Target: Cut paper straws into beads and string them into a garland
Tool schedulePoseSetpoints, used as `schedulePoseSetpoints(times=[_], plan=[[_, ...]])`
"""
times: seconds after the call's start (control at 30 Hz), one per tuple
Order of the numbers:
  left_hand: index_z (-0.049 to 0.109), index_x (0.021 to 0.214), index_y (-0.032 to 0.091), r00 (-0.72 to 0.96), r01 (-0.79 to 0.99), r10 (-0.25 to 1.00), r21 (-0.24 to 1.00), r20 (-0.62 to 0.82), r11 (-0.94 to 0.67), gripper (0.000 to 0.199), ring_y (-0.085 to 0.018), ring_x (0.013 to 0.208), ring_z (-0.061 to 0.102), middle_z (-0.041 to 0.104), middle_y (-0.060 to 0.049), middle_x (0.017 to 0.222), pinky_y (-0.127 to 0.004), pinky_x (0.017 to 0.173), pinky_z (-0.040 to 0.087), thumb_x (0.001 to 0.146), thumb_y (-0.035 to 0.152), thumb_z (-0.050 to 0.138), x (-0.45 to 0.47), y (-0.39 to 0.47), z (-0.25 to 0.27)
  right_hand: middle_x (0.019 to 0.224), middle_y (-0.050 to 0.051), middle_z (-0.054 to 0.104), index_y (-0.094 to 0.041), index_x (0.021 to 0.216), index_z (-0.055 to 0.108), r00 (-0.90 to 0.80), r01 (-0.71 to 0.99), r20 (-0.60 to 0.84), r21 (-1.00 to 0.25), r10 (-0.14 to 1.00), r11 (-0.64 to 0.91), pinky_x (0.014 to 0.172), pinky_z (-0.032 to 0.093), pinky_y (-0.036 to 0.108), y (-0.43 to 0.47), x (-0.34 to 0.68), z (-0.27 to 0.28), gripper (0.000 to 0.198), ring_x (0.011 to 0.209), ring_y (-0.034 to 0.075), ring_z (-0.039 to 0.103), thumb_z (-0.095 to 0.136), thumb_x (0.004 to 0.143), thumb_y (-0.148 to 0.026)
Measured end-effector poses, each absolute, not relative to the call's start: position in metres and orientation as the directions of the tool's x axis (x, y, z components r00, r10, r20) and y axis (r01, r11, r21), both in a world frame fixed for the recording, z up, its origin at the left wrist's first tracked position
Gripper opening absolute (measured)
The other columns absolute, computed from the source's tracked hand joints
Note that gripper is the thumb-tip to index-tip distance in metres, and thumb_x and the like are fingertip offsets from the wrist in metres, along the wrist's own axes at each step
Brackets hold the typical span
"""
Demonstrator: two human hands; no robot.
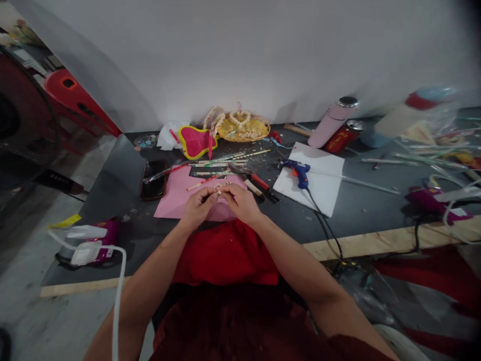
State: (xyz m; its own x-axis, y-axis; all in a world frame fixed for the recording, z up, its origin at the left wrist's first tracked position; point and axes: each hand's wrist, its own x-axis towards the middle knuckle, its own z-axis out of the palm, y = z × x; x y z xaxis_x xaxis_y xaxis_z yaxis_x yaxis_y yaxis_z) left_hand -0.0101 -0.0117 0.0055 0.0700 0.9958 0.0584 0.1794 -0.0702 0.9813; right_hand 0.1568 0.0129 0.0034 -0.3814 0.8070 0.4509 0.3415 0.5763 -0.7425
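Observation:
Over a pink sheet [173,198] at the table's near edge, my left hand [196,204] and my right hand [242,201] meet with fingertips pinched. Between them they hold a small chain of pale bead-like pieces [222,185], partly hidden by the fingers. Just beyond lie thin patterned paper sticks [220,163]. A red-and-black-handled tool [263,183] rests right of my right hand. Farther right, a blue glue gun [297,172] lies on a white board [326,193]. At the back, a yellow woven basket [265,131] holds similar pale loops [239,119].
A phone [154,183] lies at left, and a purple device [107,240] with a white cable sits at the left front corner. A pink flask [330,123] and red can [343,136] stand near the wall. Plastic-wrapped strips [424,153] cover the right side.

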Motion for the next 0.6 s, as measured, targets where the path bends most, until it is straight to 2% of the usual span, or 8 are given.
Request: schedulePoseSetpoints(times=[0.33, 0.5, 0.6], plan=[[0.065, 0.087, 0.018, 0.056, 0.201, 0.994, 0.974, 0.096, -0.105, 0.027, -0.011, 0.063, 0.051, 0.062, -0.001, 0.075, -0.022, 0.058, 0.041, 0.083, 0.043, 0.057, -0.0106, -0.0129, 0.0071, 0.097, 0.004, 0.069, -0.022, 0.096, 0.062, -0.36, 0.311, 0.432, -0.78, 0.827, 0.543, 0.083, 0.048, 0.029, 0.0122, 0.1558, 0.0051, 0.014, 0.092, 0.016, 0.063, 0.051, 0.091, -0.027], [0.065, 0.087, 0.018, 0.055, 0.229, 0.993, 0.967, 0.1, -0.11, 0.027, -0.011, 0.063, 0.052, 0.062, 0.0, 0.074, -0.023, 0.061, 0.042, 0.084, 0.043, 0.056, -0.0112, -0.0121, 0.005, 0.097, 0.005, 0.068, -0.021, 0.096, 0.062, -0.383, 0.352, 0.43, -0.751, 0.818, 0.559, 0.084, 0.047, 0.029, 0.0118, 0.1567, 0.0038, 0.014, 0.092, 0.016, 0.062, 0.049, 0.091, -0.025], [0.066, 0.089, 0.018, 0.056, 0.247, 0.993, 0.962, 0.106, -0.117, 0.028, -0.011, 0.063, 0.053, 0.063, 0.0, 0.074, -0.023, 0.062, 0.043, 0.084, 0.044, 0.056, -0.0114, -0.0114, 0.0035, 0.098, 0.006, 0.068, -0.02, 0.099, 0.062, -0.391, 0.316, 0.435, -0.764, 0.811, 0.562, 0.084, 0.047, 0.029, 0.012, 0.1579, 0.0033, 0.017, 0.092, 0.016, 0.062, 0.047, 0.091, -0.025]])
